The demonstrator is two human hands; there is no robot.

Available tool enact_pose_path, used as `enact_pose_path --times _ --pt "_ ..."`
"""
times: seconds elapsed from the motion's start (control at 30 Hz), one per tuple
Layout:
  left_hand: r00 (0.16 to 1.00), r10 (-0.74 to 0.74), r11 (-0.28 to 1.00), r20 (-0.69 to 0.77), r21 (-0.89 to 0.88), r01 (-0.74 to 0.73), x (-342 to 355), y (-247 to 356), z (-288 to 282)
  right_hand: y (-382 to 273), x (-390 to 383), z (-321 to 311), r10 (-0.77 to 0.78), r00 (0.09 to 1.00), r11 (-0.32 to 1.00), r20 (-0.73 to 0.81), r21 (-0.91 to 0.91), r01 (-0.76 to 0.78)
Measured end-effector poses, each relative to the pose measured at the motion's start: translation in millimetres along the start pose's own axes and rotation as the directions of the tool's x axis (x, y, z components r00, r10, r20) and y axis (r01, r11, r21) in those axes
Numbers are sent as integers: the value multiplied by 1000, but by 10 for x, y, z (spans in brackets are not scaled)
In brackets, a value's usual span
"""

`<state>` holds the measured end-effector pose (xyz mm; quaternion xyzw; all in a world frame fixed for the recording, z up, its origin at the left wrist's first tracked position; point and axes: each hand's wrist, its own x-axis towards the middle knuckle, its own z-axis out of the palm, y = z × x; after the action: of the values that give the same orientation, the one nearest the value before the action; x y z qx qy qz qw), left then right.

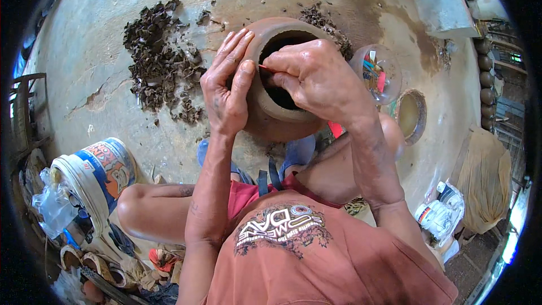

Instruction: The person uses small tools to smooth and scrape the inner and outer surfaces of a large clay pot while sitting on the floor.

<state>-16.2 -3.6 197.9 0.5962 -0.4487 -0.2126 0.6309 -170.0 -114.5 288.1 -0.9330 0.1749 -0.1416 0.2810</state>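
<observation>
From the head camera, you are looking down at a round, reddish-brown clay pot (265, 110) with a thick rolled rim and a dark mouth. It sits on the pale, cracked concrete floor (113, 107) just in front of your knees, between your two hands.

Your left hand (228, 87) lies flat against the pot's left shoulder; its fingers (234, 45) are extended and held close together, reaching up to the rim, thumb pressed on the clay. Your right hand (316, 79) curls over the mouth of the pot, and its fingers (276, 68) are bunched, pinching a thin red stick-like tool (263, 67) at the rim. How far the tool goes into the hand is hidden.

To the left of the pot a heap of dark, curled clay shavings (158, 62) spreads over the floor, rough and crumbly; a smaller scatter lies behind the pot. At the right, near the pot, stands a clear round plastic jar (377, 73) holding coloured sticks, and beside it a round tan lid-like ring (411, 116).

At the lower left, a white plastic bucket with an orange and blue printed label (99, 175) leans on its side, with crumpled clear plastic next to it.
</observation>
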Motion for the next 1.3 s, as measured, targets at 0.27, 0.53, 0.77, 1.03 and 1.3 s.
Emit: enact_pose_path --times 0.27,0.53,0.77,1.03,1.3 --pt "993 -62 997 98 -38 67 249 -61 -37 21 -40 -45 -53 995 997 89 52 49" --pt "983 -99 995 152 -10 102 626 -93 -6 40 -62 -117 -87 982 996 169 44 80" --pt "980 -39 995 193 93 22 1055 -258 164 58 -48 -213 -113 958 994 263 37 107" --pt "970 168 952 174 226 -205 1521 -256 564 48 -59 -315 -175 929 985 326 62 164" --pt "997 -47 999 -55 -19 46 1119 -66 173 24 -46 -452 -184 886 983 425 60 175"
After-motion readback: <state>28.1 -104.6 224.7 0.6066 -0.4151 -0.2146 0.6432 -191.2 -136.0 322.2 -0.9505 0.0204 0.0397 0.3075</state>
